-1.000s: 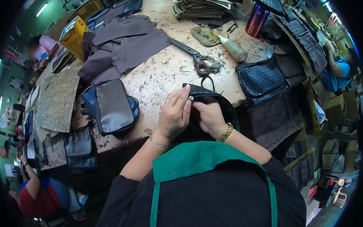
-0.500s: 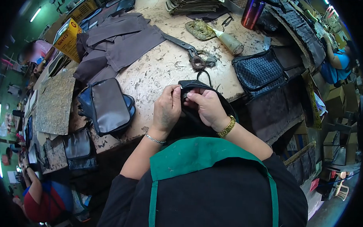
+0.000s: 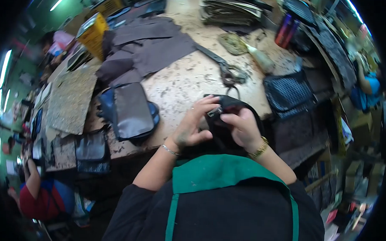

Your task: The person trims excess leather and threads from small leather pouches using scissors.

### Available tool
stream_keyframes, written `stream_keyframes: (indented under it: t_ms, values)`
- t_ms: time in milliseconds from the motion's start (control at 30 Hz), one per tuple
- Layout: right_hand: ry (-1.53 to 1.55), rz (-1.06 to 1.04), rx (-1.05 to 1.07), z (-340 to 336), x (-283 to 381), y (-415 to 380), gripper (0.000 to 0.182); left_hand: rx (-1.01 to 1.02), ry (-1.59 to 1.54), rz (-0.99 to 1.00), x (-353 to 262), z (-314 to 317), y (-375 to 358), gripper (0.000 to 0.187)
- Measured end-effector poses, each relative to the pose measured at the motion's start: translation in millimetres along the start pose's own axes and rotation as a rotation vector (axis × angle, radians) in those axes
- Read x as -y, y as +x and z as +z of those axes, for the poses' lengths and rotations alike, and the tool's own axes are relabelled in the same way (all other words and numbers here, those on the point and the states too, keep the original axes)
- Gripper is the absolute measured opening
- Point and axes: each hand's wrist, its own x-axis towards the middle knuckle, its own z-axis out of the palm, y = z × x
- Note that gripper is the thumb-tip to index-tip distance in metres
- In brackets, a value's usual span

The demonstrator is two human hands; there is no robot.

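Note:
A black pouch is at the table's front edge, close to my body, with a thin loop at its top. A small shiny metal piece shows near its edge, too blurred to name. My left hand is open, its fingertips resting on the pouch's top edge and its thumb held apart. On the other side, my right hand is closed on the pouch's edge with thumb and bent fingers. The inside of the pouch is mostly dark and hidden.
Scissors lie beyond the pouch, beside a whitish cone-shaped bottle. Brown fabric pieces and stacked pouches are at left. A woven black bag is at right, a tumbler behind. Other people sit at both sides.
My left hand has loosened from its pinch at the pouch's edge, thumb now apart. The metal piece has come into sight. The whole view has shifted, with the table appearing farther right.

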Motion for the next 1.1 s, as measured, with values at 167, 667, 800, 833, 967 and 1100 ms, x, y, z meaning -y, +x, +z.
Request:
stream_keyframes:
  t_ms: [167, 667, 800, 833, 967, 1100]
  values:
    - [-0.166, 0.323, 0.154, 13, 39, -20, 0.031, 0.252, 0.577, -0.112, -46, -16, 0, 0.080]
    - [-0.344, -0.214, -0.135, -62, 99, -20, 0.017, -1.221, -0.195, -0.383, -53, -118, -86, 0.024]
    - [-0.407, 0.016, -0.213, -80, 73, -13, 0.012, -1.664, -0.221, -0.190, -90, -290, -94, 0.035]
    - [-0.415, 0.040, -0.193, -82, 68, -10, 0.011, -1.807, -0.167, -0.086, -92, -335, -101, 0.034]
    - [-0.437, 0.062, -0.235, -93, 50, -1, 0.010, -2.031, -0.077, -0.251, -96, -429, -136, 0.073]
    - [-0.430, 0.139, -0.277, -95, 40, -3, 0.011, -1.599, 0.120, -0.547, -43, -397, -132, 0.056]
